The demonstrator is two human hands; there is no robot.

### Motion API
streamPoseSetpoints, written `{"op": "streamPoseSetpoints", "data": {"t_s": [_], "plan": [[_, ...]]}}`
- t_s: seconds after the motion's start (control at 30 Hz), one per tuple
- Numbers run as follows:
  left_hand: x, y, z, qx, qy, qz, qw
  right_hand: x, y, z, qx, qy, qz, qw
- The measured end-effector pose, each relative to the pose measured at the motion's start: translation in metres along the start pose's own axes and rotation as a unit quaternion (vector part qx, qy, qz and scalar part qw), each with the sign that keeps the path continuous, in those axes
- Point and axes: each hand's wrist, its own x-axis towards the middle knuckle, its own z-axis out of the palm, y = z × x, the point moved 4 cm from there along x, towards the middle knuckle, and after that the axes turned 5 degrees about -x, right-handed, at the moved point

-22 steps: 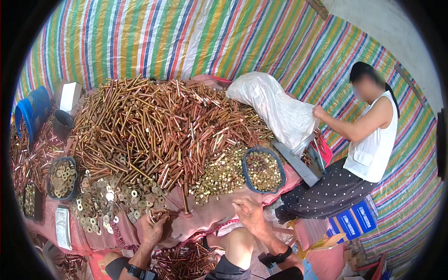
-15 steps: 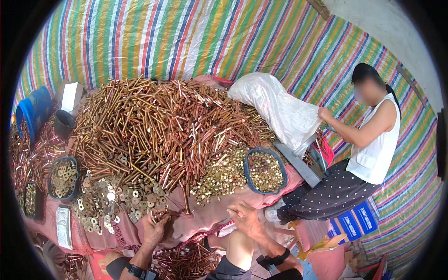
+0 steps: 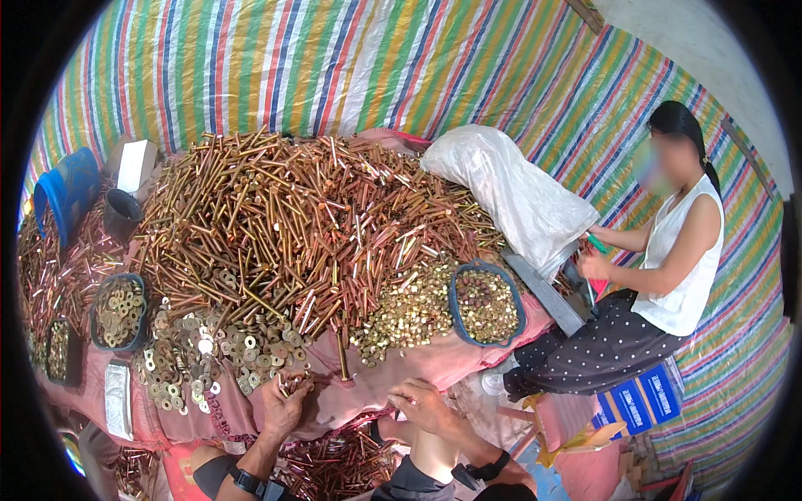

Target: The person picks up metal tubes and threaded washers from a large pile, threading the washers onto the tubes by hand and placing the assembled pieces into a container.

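My left hand (image 3: pixel 281 409) is closed at the near edge of the washer pile (image 3: pixel 188 355), with small metal pieces (image 3: pixel 290 386) showing between its fingers. My right hand (image 3: pixel 424 407) hangs in front of the table edge, fingertips pressed together; whatever they may hold is too small to make out. Between the hands, slightly farther off, a long bolt (image 3: pixel 342 357) points toward me at the table's front. Behind it rises a large heap of copper-coloured bolts (image 3: pixel 276 225). Brass-coloured nuts (image 3: pixel 401 313) lie loose beyond my right hand, beside a blue-rimmed basket of nuts (image 3: pixel 487 307).
At the right a co-worker (image 3: pixel 681 242) sits by a white sack (image 3: pixel 518 192) and a grey metal channel (image 3: pixel 543 292). To the left are a basket of washers (image 3: pixel 119 311), a dark cup (image 3: pixel 123 215) and a blue bucket (image 3: pixel 68 196). More bolts (image 3: pixel 338 459) lie below the table edge.
My right hand has come slightly down and left, its fingers still together; my left stays by the washers. The co-worker's hands have moved lower on the sack, and a green item shows there.
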Motion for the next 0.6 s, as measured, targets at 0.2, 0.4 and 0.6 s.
{"op": "streamPoseSetpoints", "data": {"t_s": [0.2,0.4,0.6], "plan": [[0.001,0.005,0.003,-0.003,0.001,0.006,1.000,-0.006,0.004,0.018,0.026,-0.046,0.001,0.999],[0.001,0.004,0.002,0.028,0.009,0.021,0.999,-0.006,0.005,0.024,0.017,-0.082,0.009,0.996],[0.002,0.006,0.003,0.040,0.007,0.052,0.998,-0.003,0.004,0.028,0.021,-0.067,-0.003,0.998]]}}
